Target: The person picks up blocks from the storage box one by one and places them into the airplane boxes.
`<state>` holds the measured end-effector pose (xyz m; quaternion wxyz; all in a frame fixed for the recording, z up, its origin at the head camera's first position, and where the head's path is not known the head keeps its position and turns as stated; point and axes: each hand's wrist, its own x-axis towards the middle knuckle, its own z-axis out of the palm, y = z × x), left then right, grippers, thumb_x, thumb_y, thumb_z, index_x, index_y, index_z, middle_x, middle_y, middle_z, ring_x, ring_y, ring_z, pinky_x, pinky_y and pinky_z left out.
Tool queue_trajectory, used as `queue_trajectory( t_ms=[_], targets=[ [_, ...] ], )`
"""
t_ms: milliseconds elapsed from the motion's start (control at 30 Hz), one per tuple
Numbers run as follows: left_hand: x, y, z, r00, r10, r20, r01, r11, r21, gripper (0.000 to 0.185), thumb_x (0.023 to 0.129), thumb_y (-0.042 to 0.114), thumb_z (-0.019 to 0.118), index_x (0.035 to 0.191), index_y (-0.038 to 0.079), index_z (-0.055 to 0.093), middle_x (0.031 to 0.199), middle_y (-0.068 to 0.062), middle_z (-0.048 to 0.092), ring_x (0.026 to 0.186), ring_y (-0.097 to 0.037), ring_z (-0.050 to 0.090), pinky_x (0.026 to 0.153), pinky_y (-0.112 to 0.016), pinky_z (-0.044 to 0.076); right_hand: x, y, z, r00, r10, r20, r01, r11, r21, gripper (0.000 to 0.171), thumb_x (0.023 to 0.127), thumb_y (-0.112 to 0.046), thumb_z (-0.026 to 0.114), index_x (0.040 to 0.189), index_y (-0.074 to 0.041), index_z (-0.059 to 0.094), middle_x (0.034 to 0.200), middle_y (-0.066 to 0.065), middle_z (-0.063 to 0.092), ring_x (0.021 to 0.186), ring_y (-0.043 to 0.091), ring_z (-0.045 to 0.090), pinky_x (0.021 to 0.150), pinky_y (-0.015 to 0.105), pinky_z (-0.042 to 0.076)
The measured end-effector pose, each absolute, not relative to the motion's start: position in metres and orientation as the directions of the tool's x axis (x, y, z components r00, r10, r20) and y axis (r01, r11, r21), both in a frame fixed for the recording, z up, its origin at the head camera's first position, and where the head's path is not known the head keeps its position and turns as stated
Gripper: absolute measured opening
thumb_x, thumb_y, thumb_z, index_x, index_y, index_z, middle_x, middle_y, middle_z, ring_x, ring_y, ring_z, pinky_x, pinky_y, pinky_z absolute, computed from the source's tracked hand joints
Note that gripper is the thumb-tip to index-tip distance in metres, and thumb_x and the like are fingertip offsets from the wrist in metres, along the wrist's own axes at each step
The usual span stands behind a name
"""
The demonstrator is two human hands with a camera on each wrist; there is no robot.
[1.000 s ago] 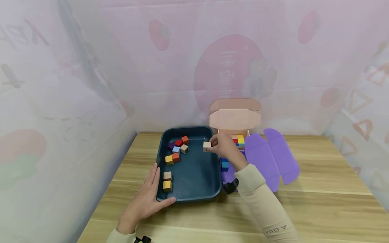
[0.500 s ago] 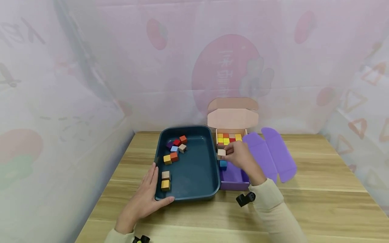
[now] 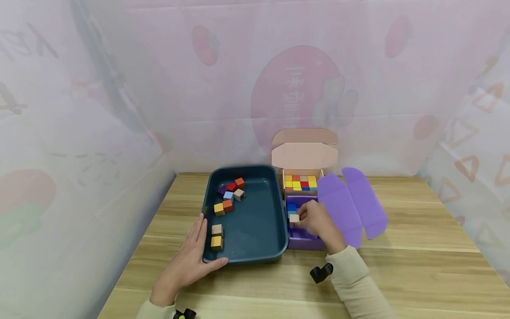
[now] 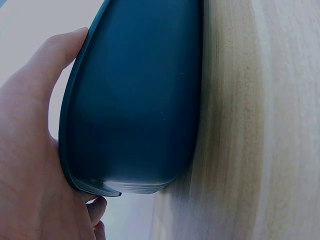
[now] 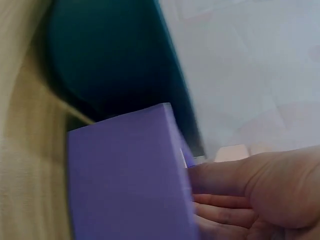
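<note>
in the head view, the left hand [image 3: 189, 261] lies with its fingers straight along the left side of the dark tray [image 3: 255, 226], its thumb stretched out at the near edge. the right hand [image 3: 316, 218] pinches a plain wooden block [image 3: 294, 219] at the left side of the purple box [image 3: 306, 244]; blue blocks [image 3: 291, 207] sit just beyond it. the peach box [image 3: 304, 155] behind, lid up, holds rows of coloured blocks [image 3: 296, 184]. in the tray, a yellow block [image 3: 217, 243] and another wooden block [image 3: 217, 230] stand near the left wall, with more blocks [image 3: 227, 205] in a loose cluster farther back. tray and boxes stand on a wooden table [image 3: 422, 274].

in the left wrist view, the thumb touches the tray's rim.

in the right wrist view, the right hand's fingers reach past the purple box's edge; the pinched block cannot be made out there.
</note>
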<state>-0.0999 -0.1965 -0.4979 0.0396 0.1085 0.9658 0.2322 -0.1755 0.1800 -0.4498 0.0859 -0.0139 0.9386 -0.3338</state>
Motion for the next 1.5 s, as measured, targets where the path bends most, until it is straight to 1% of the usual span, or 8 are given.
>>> queue_trajectory(
  t_ms=[133,367,667,967,1100,1267,1400,1500],
  targets=[
    [-0.1,-0.196,-0.497,-0.973,0.228,-0.03,0.189,0.868,0.459,0.13,0.084,0.076,0.071,0.17,0.005,0.004,0.18,-0.013,-0.004,0.165,-0.042,0.01,0.13,-0.068,0.016,-0.176,0.179,-0.462,-0.987,-0.069,-0.145,0.036,0.788,-0.615,0.017,0.082,-0.006,0.089,0.093,0.0,0.078,0.091,0.009,0.076,0.083,0.022,0.066,0.075,0.039,0.063],
    [-0.099,-0.195,-0.496,-0.974,0.225,-0.034,0.184,0.866,0.466,0.129,0.084,0.075,0.072,0.17,0.005,0.004,0.18,-0.013,-0.005,0.165,-0.042,0.009,0.13,-0.068,0.016,-0.177,0.178,-0.471,-0.992,-0.061,-0.106,0.013,0.806,-0.592,0.019,0.079,-0.001,0.089,0.097,0.002,0.081,0.087,0.009,0.078,0.086,0.023,0.071,0.077,0.042,0.065],
    [-0.1,-0.196,-0.497,-0.973,0.228,-0.029,0.188,0.864,0.467,0.129,0.084,0.074,0.072,0.17,0.005,0.004,0.18,-0.012,-0.005,0.165,-0.042,0.009,0.131,-0.068,0.015,-0.178,0.173,-0.476,-0.994,-0.018,-0.107,0.048,0.814,-0.578,0.009,0.079,-0.003,0.088,0.085,-0.002,0.081,0.087,0.008,0.079,0.083,0.024,0.066,0.072,0.04,0.064],
    [-0.1,-0.196,-0.497,-0.973,0.228,-0.028,0.19,0.867,0.462,0.129,0.084,0.075,0.072,0.17,0.005,0.005,0.18,-0.012,-0.005,0.165,-0.042,0.009,0.131,-0.068,0.015,-0.173,0.17,-0.473,-0.996,-0.019,-0.083,0.034,0.798,-0.602,0.024,0.079,-0.004,0.089,0.064,-0.004,0.07,0.062,0.0,0.058,0.066,0.019,0.051,0.055,0.027,0.042],
    [-0.1,-0.196,-0.497,-0.973,0.23,-0.025,0.193,0.865,0.464,0.13,0.084,0.075,0.072,0.17,0.005,0.004,0.18,-0.012,-0.005,0.165,-0.042,0.009,0.131,-0.069,0.015,-0.173,0.17,-0.463,-0.998,-0.006,-0.061,0.031,0.809,-0.587,0.015,0.08,-0.007,0.09,0.082,0.001,0.077,0.073,0.006,0.067,0.07,0.021,0.058,0.061,0.031,0.055],
    [-0.099,-0.195,-0.498,-0.974,0.224,-0.028,0.185,0.865,0.467,0.13,0.084,0.075,0.072,0.17,0.006,0.003,0.18,-0.012,-0.005,0.165,-0.042,0.009,0.13,-0.069,0.016,-0.169,0.164,-0.442,-0.998,-0.022,-0.051,0.012,0.81,-0.586,0.037,0.085,-0.01,0.088,0.115,0.007,0.076,0.101,0.017,0.077,0.088,0.027,0.07,0.086,0.046,0.066],
    [-0.099,-0.195,-0.497,-0.974,0.226,-0.022,0.19,0.864,0.467,0.13,0.084,0.074,0.072,0.17,0.006,0.003,0.18,-0.012,-0.004,0.165,-0.042,0.01,0.13,-0.069,0.017,-0.164,0.151,-0.424,-0.992,-0.11,-0.062,-0.046,0.774,-0.631,0.041,0.088,-0.01,0.085,0.123,0.007,0.073,0.114,0.02,0.078,0.101,0.029,0.075,0.093,0.047,0.065],
    [-0.099,-0.195,-0.497,-0.974,0.228,-0.015,0.194,0.862,0.469,0.13,0.084,0.074,0.073,0.17,0.006,0.003,0.18,-0.012,-0.004,0.165,-0.042,0.01,0.13,-0.069,0.016,-0.161,0.138,-0.417,-0.978,-0.204,-0.051,-0.116,0.724,-0.68,0.037,0.089,-0.008,0.084,0.122,0.005,0.073,0.114,0.02,0.078,0.102,0.028,0.076,0.091,0.044,0.065]
  ],
)
